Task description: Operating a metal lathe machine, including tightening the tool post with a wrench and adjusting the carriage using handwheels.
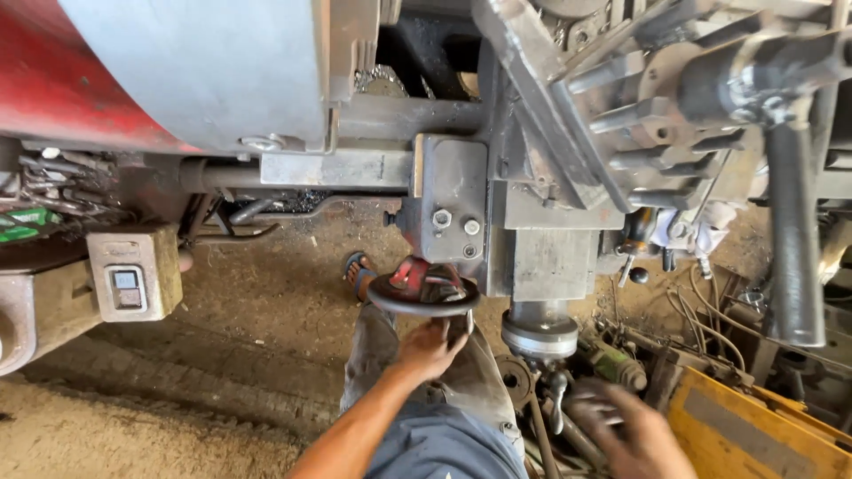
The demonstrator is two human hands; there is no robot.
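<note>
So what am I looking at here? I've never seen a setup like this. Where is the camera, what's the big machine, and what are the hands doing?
The camera sits on the person's head and looks down past their arms to a dirt floor. In front stands a heavy grey metalworking machine, with a red and grey cover at upper left. The left hand grips the handle of a round handwheel on the machine's front. The right hand is blurred, low down by a crank handle; what it holds is unclear. A control box hangs left; a yellow metal part lies at lower right.

Dusty dirt floor [248, 302]; scrap metal heaped at right [710, 328] — daylight, hard shadows.
</note>
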